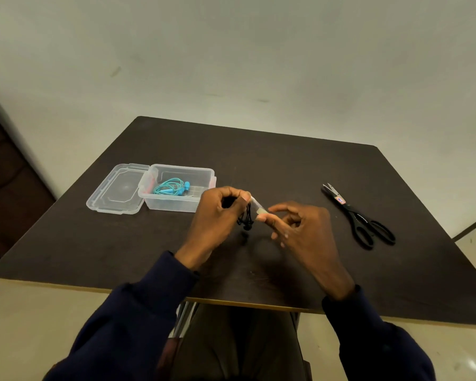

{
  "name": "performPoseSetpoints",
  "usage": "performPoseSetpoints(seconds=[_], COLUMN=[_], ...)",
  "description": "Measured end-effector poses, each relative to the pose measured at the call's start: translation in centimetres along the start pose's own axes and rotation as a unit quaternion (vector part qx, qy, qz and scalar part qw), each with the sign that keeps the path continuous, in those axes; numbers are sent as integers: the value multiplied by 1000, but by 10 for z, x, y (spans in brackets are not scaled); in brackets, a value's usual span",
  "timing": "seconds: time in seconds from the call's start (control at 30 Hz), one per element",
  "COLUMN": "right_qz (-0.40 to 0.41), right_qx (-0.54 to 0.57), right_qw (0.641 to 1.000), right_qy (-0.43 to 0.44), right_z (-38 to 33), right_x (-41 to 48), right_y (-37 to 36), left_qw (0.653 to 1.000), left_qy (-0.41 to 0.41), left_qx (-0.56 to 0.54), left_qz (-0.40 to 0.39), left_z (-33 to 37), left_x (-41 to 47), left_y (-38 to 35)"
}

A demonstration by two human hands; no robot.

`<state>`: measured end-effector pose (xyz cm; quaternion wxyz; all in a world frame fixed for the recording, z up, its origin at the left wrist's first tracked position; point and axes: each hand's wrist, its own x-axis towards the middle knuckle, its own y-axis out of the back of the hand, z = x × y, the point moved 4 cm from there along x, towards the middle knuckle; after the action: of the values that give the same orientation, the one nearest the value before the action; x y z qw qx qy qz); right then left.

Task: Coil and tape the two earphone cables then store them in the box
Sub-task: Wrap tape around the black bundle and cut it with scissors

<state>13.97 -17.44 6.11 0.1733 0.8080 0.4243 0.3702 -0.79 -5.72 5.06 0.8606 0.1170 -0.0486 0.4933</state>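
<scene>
Now our left hand [220, 215] grips the black coil [247, 217] while our right hand [300, 232] pinches the tape [259, 209], which might stick to itself if slackened.

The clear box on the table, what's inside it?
A coiled blue earphone cable lies inside the clear box. The left hand covers the box's near right corner, so anything there is hidden.
</scene>
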Motion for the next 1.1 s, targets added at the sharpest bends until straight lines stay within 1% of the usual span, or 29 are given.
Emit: performPoseSetpoints(seconds=[0.13,0.2,0.37,0.57,0.7,0.83,0.97,1.1], right_qz=[-24,-29,-34,-23,-17,-25,-31,-18], right_qx=[50,29,-8,-46,-42,-54,-56,-41], right_qw=[998,999,999,999,999,998,998,999], right_qy=[18,25,4,4,8,11,15,14], right_z=[-5,-3,4,1,2,6,6,8], right_x=[-5,-5,-1,3,1,0,-1,-2], right_y=[6,7,4,0,4,3,0,1], left_qw=[998,997,992,985,985,973,966,968], left_qy=[18,24,53,81,86,120,140,142], left_qx=[-55,-72,-106,-142,-139,-185,-207,-196], left_qz=[-9,-22,-42,-61,-63,-69,-63,-65], left_z=[11,14,12,8,7,8,5,6], left_x=[14,18,19,24,27,27,28,29], left_y=[9,10,4,4,6,3,1,1])
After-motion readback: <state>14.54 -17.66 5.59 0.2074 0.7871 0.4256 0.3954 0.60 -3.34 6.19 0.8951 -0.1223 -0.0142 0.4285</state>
